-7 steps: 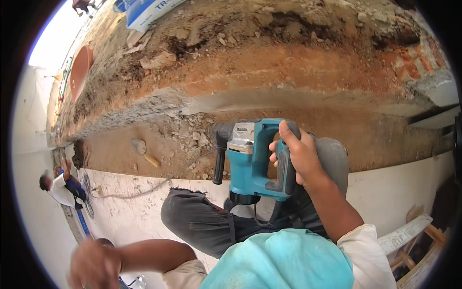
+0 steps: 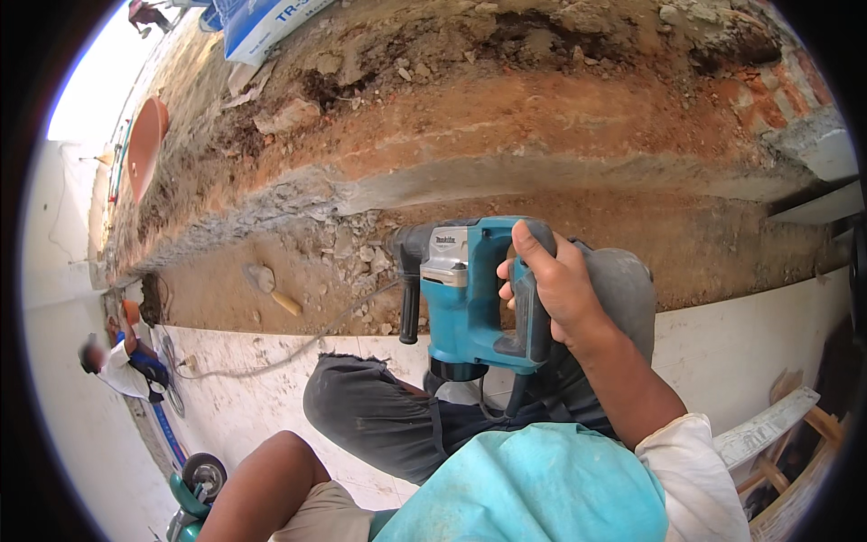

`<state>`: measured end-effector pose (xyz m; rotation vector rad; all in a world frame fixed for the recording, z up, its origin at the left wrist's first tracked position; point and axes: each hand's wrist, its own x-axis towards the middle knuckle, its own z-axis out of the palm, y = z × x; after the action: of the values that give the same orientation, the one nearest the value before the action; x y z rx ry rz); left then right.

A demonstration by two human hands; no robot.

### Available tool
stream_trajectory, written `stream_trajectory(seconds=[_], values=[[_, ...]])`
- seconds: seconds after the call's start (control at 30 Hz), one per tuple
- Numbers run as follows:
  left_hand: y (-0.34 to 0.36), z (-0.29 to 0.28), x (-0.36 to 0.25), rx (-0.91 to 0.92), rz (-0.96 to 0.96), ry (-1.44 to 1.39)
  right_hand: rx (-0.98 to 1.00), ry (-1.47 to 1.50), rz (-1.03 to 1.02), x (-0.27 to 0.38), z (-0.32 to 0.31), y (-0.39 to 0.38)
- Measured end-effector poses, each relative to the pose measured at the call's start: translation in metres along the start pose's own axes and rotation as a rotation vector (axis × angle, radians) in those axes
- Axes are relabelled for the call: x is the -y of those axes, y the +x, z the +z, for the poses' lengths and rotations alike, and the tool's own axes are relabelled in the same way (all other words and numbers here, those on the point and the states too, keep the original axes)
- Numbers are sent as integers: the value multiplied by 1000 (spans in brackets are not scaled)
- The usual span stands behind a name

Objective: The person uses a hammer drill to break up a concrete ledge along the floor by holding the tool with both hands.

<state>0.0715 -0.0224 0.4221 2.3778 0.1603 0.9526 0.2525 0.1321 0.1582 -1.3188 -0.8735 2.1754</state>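
Note:
My right hand (image 2: 551,285) grips the rear handle of a teal and silver demolition hammer (image 2: 452,316), held over my knees, with the black side handle (image 2: 411,307) free. My left forearm (image 2: 257,488) runs out of the lower edge, and its hand is out of sight. A trowel (image 2: 271,285) with a wooden handle lies on the dirt left of the hammer, beside broken rubble (image 2: 357,248). A cable (image 2: 271,366) runs across the tiles.
A raised ledge (image 2: 578,172) of broken concrete and soil crosses ahead, with a blue-white sack (image 2: 266,27) and an orange basin (image 2: 144,149). A co-worker (image 2: 131,370) works at left. A green wheeled machine (image 2: 190,497) sits lower left; a wooden platform (image 2: 768,434) stands lower right.
My left hand has moved down out of view, exposing the wheeled machine. The hammer stays in my right hand, shifted slightly leftward. The co-worker now shows an orange object at their hand.

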Motion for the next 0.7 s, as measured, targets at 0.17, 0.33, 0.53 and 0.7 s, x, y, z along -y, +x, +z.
stream_trajectory(seconds=[0.17,0.33,0.53,0.7], values=[[8,8,16,136,-49,41,8,-4,4,-2,4,-1],[13,9,22,180,-71,56,14,-10,-8,-3,2,1],[18,11,25,200,-81,63,18,3,-1,-1,2,-2],[20,12,27,212,-96,68,23,-4,-4,-2,3,-2]])
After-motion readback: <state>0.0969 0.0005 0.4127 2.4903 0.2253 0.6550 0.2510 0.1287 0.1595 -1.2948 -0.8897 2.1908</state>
